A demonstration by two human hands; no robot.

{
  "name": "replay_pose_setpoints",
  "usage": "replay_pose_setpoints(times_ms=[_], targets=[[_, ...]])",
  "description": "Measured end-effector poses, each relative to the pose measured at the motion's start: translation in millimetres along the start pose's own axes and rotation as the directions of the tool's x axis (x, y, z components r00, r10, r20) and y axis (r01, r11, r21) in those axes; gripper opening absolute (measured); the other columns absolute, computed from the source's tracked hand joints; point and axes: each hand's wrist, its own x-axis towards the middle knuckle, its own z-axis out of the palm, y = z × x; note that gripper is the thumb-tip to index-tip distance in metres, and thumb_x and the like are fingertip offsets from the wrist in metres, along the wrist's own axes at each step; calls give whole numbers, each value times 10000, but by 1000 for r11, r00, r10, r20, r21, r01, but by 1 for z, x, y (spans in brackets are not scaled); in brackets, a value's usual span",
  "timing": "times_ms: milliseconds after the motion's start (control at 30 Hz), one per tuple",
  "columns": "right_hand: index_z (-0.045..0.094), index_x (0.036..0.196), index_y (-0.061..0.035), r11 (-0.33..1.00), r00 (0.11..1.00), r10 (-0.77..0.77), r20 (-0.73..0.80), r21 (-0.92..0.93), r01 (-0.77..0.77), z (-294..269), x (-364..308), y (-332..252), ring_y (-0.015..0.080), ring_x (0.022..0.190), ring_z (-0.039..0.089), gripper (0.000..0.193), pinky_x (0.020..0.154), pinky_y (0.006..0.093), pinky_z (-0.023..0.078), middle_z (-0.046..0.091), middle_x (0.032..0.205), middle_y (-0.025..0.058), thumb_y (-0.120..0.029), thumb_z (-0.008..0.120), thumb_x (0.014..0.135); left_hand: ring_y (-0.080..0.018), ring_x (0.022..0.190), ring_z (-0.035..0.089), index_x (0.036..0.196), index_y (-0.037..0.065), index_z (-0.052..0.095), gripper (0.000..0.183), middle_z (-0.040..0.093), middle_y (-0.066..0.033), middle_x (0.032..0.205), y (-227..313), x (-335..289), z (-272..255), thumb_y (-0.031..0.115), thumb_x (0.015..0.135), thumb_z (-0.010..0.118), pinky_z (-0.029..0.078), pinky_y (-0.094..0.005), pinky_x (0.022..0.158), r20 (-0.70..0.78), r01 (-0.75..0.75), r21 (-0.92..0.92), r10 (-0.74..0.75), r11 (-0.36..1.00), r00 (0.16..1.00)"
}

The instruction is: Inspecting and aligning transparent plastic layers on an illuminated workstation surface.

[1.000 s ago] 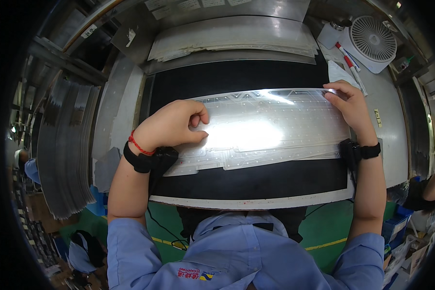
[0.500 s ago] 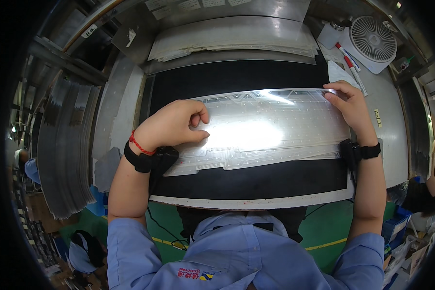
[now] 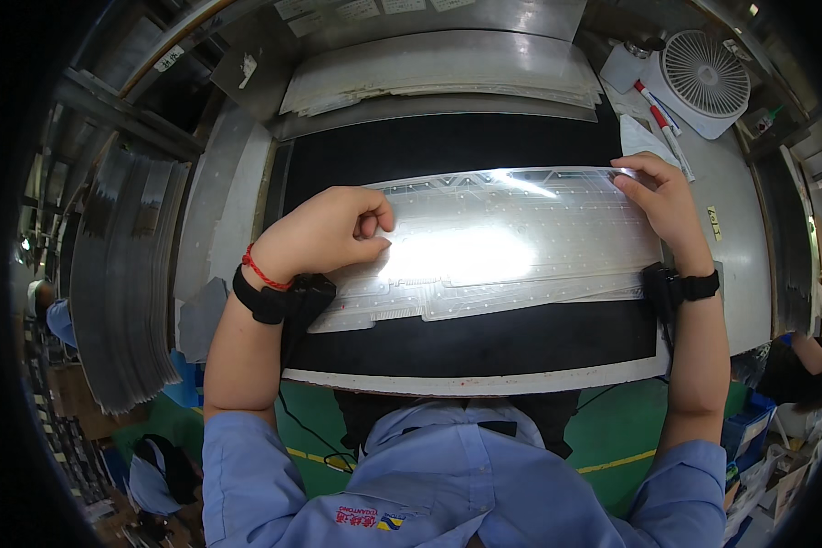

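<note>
A small stack of thin, shiny, see-through sheets (image 3: 557, 233) with rows of small dots lies slightly askew on the black mat (image 3: 539, 338). Bright glare covers the stack's middle. My right hand (image 3: 658, 196) grips the top sheet's far right corner, thumb on top and fingers at the edge. Over the left end of the stack is my left hand (image 3: 333, 228), its fingers curled and the thumb held apart from them. No object shows in that gap. Whether the left hand's underside touches the sheets is hidden.
More sheets (image 3: 447, 68) are piled on a metal shelf behind the mat. At the far right stand a white fan (image 3: 703, 73), a bottle (image 3: 626, 66) and markers (image 3: 658, 119). Tall sheet stacks (image 3: 123, 274) stand at the left. Other people are partly visible at both sides.
My left hand has shifted very slightly left, its thumb drawing back a little. The right hand and the sheets look unmoved. At the far right, another person's arm has moved.
</note>
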Motion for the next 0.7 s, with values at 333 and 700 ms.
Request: replay_pose_setpoints(times_ms=[333,700], targets=[[689,1075,-11,1000,1000,4,4,-11,-4,0,-1,-2,110,853,520,224,786,246,406,606,936,19,-70,702,859,-118,648,479,866,3,639,178,525,-20,711,1,0,0,115,766,734,424,-258,600,-5,0,-3,0,1000,1000],[686,1072,-7,1000,1000,-23,6,-7,23,0,0,-4,106,845,517,222,778,241,401,601,924,18,-66,697,858,-94,698,534,898,2,638,175,585,-11,746,-9,-4,-9,124,951,525,450,-243,670,-71,-10,-244,-7,970,997]])
